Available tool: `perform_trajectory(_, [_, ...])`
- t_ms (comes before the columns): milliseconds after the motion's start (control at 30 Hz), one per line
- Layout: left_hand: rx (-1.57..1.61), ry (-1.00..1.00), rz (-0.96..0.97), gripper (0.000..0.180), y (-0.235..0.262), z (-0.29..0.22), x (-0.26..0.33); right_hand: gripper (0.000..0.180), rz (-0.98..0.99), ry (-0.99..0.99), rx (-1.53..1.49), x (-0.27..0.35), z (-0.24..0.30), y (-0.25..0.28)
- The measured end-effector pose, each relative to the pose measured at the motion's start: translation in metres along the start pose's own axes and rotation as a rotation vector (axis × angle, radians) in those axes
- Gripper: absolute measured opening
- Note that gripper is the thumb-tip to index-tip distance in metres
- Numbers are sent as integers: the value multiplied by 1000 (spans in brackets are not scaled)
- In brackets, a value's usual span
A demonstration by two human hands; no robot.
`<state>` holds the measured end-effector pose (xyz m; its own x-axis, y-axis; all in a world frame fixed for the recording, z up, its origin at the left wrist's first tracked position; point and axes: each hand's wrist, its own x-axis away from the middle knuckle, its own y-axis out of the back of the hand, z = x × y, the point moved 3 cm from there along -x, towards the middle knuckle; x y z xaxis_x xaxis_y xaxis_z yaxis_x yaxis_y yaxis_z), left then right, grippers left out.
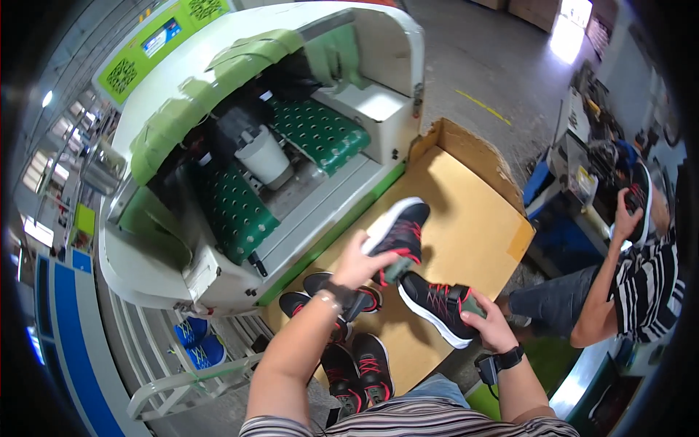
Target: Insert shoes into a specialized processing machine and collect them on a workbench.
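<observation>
My left hand (358, 262) grips a black sneaker (402, 237) with red laces and a white sole, holding it tilted above the cardboard surface. A second sneaker (437, 298) of the same look is in my right hand (494, 325), its toe pointing toward the first one. Fingers close round the heel end of that shoe, where a grey-green piece shows. Beneath my left forearm, more black and red sneakers (373, 364) stand on the cardboard (466, 211), partly hidden by the arm.
Ahead is a large white machine (408, 65) with two green perforated belts (320, 131) inside its opening. Blue shoes (198, 342) sit on a metal rack (156, 393) at the left. On the right, another person in a striped shirt (648, 291) holds a dark shoe (641, 200).
</observation>
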<state>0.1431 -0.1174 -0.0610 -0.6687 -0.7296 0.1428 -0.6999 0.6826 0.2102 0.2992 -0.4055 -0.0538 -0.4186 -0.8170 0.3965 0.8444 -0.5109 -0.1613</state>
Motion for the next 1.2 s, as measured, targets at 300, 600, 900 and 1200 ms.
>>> perform_trajectory(300, [1192, 90, -401, 66, 167, -46, 60, 65, -57, 903, 368, -187, 193, -181])
perform_trajectory(600, [1531, 37, -288, 70, 148, -11, 68, 77, -280, 1048, 490, -269, 148, -244])
perform_trajectory(900, [1276, 37, -257, 60, 168, 1, 86, 63, 275, 498, 1530, 5, -137, -66])
perform_trajectory(1200, [-792, -32, 368, 77, 1, 51, 265, 69, 101, 182, 1451, 69, -179, -48])
